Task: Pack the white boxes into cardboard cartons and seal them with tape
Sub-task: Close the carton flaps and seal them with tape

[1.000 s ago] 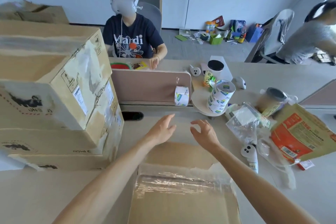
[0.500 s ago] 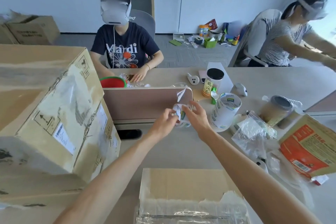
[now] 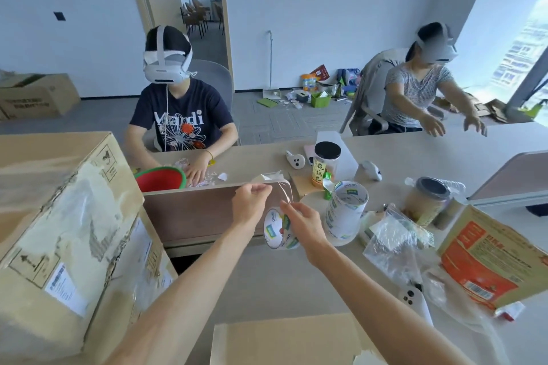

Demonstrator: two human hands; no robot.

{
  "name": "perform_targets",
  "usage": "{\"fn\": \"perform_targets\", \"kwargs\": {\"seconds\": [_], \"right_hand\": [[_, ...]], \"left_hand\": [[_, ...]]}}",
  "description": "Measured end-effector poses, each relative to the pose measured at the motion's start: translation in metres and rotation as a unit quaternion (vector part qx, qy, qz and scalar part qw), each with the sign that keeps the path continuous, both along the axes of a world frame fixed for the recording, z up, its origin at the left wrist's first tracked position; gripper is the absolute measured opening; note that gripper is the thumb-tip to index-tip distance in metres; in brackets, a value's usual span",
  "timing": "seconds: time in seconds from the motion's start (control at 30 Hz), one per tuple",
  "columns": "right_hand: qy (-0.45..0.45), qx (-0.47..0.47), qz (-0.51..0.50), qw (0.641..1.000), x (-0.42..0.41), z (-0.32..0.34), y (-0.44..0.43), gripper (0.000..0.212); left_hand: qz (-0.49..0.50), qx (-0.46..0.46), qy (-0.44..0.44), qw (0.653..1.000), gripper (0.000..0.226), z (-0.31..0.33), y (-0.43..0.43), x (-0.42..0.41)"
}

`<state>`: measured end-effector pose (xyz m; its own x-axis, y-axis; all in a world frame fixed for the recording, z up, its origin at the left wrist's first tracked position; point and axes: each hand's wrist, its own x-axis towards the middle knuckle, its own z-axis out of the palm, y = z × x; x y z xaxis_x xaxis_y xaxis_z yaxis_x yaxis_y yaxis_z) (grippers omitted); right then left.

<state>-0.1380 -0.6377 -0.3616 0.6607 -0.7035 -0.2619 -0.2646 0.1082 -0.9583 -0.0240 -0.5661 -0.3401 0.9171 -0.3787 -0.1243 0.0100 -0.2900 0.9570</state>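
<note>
Left hand point(image 3: 252, 201) risen since earlier, fingers curled, pinching clear strip point(image 3: 289, 194) pulled from tape roll point(image 3: 277, 231); roll white-cored, blue-green logos, gripped by right hand point(image 3: 305, 227) above counter point(image 3: 267, 281).

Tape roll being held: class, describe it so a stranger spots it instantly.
Find the brown divider. Before its right end, the right hand grips the tape roll. Unlike the stacked rolls alongside, it is hand-held, with clear tape pulled from it.

I can read "Mardi" in white across the dark T-shirt point(image 3: 181, 121) opposite me. The black-lidded jar point(image 3: 324, 169) has a yellow label with 脆锅巴 running downwards. The carton point(image 3: 59, 231) on my left carries up-arrow handling marks. Print on the tape roll point(image 3: 278, 230) and orange packet point(image 3: 486, 261) is too blurred.
</note>
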Motion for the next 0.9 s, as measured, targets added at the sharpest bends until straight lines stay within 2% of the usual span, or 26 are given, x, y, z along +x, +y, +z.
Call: {"fn": "perform_targets", "kwargs": {"seconds": [0.13, 0.33, 0.47, 0.57, 0.63, 0.8, 0.9], "right_hand": [[-0.002, 0.010, 0.009, 1.000, -0.003, 0.009, -0.002, 0.028], [-0.044, 0.040, -0.016, 0.998, -0.018, 0.026, -0.006, 0.025], [-0.073, 0.018, -0.042, 0.996, -0.042, 0.038, -0.019, 0.013], [-0.077, -0.014, -0.036, 0.996, -0.069, 0.044, -0.019, 0.010], [-0.060, -0.034, -0.032, 0.997, -0.087, 0.044, -0.015, 0.017], [0.003, -0.081, -0.021, 0.996, -0.130, 0.029, -0.003, 0.027], [0.031, -0.106, -0.002, 0.994, -0.156, 0.016, 0.007, 0.028]], "left_hand": [[0.002, 0.001, 0.048, 0.999, 0.013, 0.020, -0.001, 0.003], [-0.067, -0.032, 0.000, 0.997, 0.009, 0.056, -0.020, -0.016], [-0.124, -0.075, -0.010, 0.989, 0.005, 0.070, -0.028, -0.039], [-0.131, -0.090, 0.027, 0.987, 0.009, 0.056, -0.024, -0.054], [-0.127, -0.104, 0.055, 0.985, 0.015, 0.045, -0.022, -0.068], [-0.109, -0.128, 0.168, 0.971, 0.042, 0.013, -0.015, -0.099], [-0.155, -0.105, 0.189, 0.964, 0.026, -0.007, 0.001, -0.115]]}}
